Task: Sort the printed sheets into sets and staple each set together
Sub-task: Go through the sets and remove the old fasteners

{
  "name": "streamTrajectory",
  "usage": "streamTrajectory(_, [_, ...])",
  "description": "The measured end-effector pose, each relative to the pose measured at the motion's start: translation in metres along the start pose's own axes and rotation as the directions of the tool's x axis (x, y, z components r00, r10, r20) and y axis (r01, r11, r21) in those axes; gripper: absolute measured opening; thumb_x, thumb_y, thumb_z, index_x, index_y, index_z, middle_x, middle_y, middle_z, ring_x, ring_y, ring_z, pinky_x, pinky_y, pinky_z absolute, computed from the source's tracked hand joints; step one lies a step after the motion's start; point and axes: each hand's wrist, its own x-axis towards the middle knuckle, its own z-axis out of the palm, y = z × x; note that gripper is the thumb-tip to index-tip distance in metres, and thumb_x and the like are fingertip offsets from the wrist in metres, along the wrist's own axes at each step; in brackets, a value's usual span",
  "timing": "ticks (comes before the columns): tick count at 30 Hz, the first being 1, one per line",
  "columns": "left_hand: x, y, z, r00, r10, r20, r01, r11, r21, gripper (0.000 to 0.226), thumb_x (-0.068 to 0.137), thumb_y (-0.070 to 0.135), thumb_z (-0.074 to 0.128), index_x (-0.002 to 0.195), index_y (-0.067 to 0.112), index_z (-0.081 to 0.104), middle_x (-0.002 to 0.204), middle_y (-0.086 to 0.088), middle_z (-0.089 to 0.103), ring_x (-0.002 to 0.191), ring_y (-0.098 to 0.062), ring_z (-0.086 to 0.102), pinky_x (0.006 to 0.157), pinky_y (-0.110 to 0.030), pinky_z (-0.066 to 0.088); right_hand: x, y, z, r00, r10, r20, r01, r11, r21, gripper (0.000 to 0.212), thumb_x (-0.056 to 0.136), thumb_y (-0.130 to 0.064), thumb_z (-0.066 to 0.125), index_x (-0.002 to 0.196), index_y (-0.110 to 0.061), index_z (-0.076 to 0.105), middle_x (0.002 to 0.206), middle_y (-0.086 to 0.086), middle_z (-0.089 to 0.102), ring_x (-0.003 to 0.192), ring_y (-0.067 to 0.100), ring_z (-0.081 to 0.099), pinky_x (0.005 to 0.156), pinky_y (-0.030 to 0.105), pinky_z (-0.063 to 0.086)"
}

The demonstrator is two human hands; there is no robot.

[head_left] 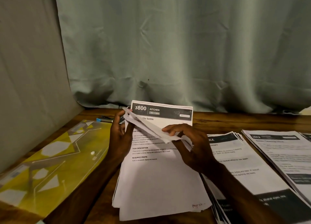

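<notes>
A thick pile of printed sheets [159,181] lies in front of me on the wooden table; its visible page is headed "3800 KITCHEN". Several top sheets [148,126] are lifted and bent back at the upper left corner. My left hand [120,138] pinches that lifted corner at the pile's left edge. My right hand [188,144] pinches the lower edge of the same lifted sheets, fingers curled around them. A blue and black stapler [104,119] lies on the table behind my left hand, partly hidden by it.
Two more piles of printed sheets lie to the right: one [235,165] beside the main pile, another [286,153] at the far right. A yellow patterned plastic folder [47,159] covers the table's left side. A grey-green curtain [168,47] hangs behind the table.
</notes>
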Motion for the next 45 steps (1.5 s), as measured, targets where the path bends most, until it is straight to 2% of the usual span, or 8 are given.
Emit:
streamTrajectory(4, [0.0, 0.0, 0.0, 1.0, 0.031, 0.001, -0.031, 1.0, 0.0, 0.019, 0.098, 0.016, 0.065, 0.115, 0.02, 0.058, 0.12, -0.002, 0.072, 0.11, -0.024, 0.071, 0.083, -0.038, 0.063, 0.003, -0.005, -0.008, 0.968, 0.238, 0.079, -0.25, 0.949, 0.191, 0.021, 0.102, -0.023, 0.051, 0.109, -0.013, 0.068, 0.114, -0.007, 0.073, 0.108, 0.016, 0.069, 0.086, 0.031, 0.055])
streamTrajectory(8, [-0.002, 0.001, 0.0, 0.999, 0.049, -0.011, -0.049, 0.999, -0.014, 0.016, 0.098, 0.008, 0.064, 0.112, 0.009, 0.057, 0.117, 0.001, 0.073, 0.112, -0.019, 0.07, 0.077, -0.025, 0.06, 0.009, -0.006, -0.012, 0.821, 0.558, 0.121, -0.518, 0.639, 0.568, 0.07, 0.099, -0.067, 0.032, 0.1, -0.012, 0.075, 0.105, 0.005, 0.078, 0.102, 0.028, 0.073, 0.081, 0.033, 0.055])
streamTrajectory(11, [-0.001, 0.0, -0.002, 0.998, 0.057, 0.002, -0.057, 0.998, -0.016, 0.018, 0.097, 0.005, 0.064, 0.112, 0.008, 0.055, 0.121, 0.0, 0.072, 0.113, -0.018, 0.07, 0.078, -0.024, 0.06, 0.011, 0.009, -0.015, 0.716, 0.696, -0.06, -0.559, 0.622, 0.548, 0.062, 0.106, -0.047, 0.036, 0.091, 0.0, 0.072, 0.097, 0.015, 0.078, 0.095, 0.039, 0.072, 0.076, 0.043, 0.055])
streamTrajectory(14, [-0.001, 0.0, -0.002, 0.998, 0.068, 0.001, -0.068, 0.998, -0.003, 0.016, 0.098, 0.005, 0.063, 0.111, 0.011, 0.056, 0.12, 0.003, 0.072, 0.114, -0.016, 0.07, 0.079, -0.024, 0.06, 0.004, 0.025, -0.02, 0.665, 0.689, -0.288, -0.629, 0.725, 0.281, 0.027, 0.087, -0.038, 0.077, 0.098, -0.014, 0.073, 0.093, -0.003, 0.077, 0.087, 0.017, 0.074, 0.077, 0.039, 0.063])
streamTrajectory(18, [-0.002, 0.0, -0.002, 0.997, 0.072, 0.018, -0.072, 0.997, -0.032, 0.015, 0.098, 0.004, 0.061, 0.109, 0.014, 0.056, 0.115, 0.005, 0.075, 0.112, -0.018, 0.071, 0.08, -0.027, 0.061, -0.001, 0.031, -0.019, 0.543, 0.832, -0.11, -0.756, 0.542, 0.367, 0.047, 0.066, -0.032, 0.093, 0.105, -0.014, 0.072, 0.096, -0.003, 0.079, 0.086, 0.012, 0.077, 0.07, 0.026, 0.062])
streamTrajectory(25, [-0.001, 0.001, -0.003, 0.998, 0.064, -0.009, -0.064, 0.998, -0.007, 0.018, 0.098, 0.016, 0.063, 0.113, 0.01, 0.057, 0.116, -0.003, 0.072, 0.108, -0.022, 0.072, 0.08, -0.03, 0.062, 0.001, 0.028, -0.022, 0.471, 0.878, -0.084, -0.774, 0.458, 0.437, 0.028, 0.076, -0.02, 0.088, 0.095, -0.005, 0.075, 0.082, 0.003, 0.079, 0.074, 0.024, 0.077, 0.065, 0.029, 0.063])
streamTrajectory(30, [0.0, 0.001, -0.002, 0.999, -0.005, -0.041, 0.006, 0.999, 0.034, 0.013, 0.103, 0.019, 0.059, 0.113, 0.027, 0.059, 0.102, 0.009, 0.076, 0.094, -0.014, 0.075, 0.071, -0.026, 0.061, 0.002, 0.026, -0.023, 0.451, 0.889, -0.078, -0.785, 0.437, 0.439, 0.012, 0.085, -0.014, 0.079, 0.096, -0.01, 0.076, 0.083, 0.0, 0.079, 0.063, 0.011, 0.074, 0.053, 0.018, 0.056])
streamTrajectory(45, [0.008, -0.005, -0.007, 0.983, -0.157, -0.096, 0.171, 0.972, 0.16, 0.013, 0.104, 0.027, 0.058, 0.116, 0.024, 0.057, 0.091, 0.01, 0.073, 0.074, -0.007, 0.076, 0.057, -0.022, 0.059, -0.003, 0.041, -0.023, 0.403, 0.913, -0.065, -0.809, 0.388, 0.442, 0.008, 0.098, -0.021, 0.067, 0.092, -0.019, 0.073, 0.093, -0.001, 0.078, 0.078, 0.021, 0.076, 0.058, 0.024, 0.058])
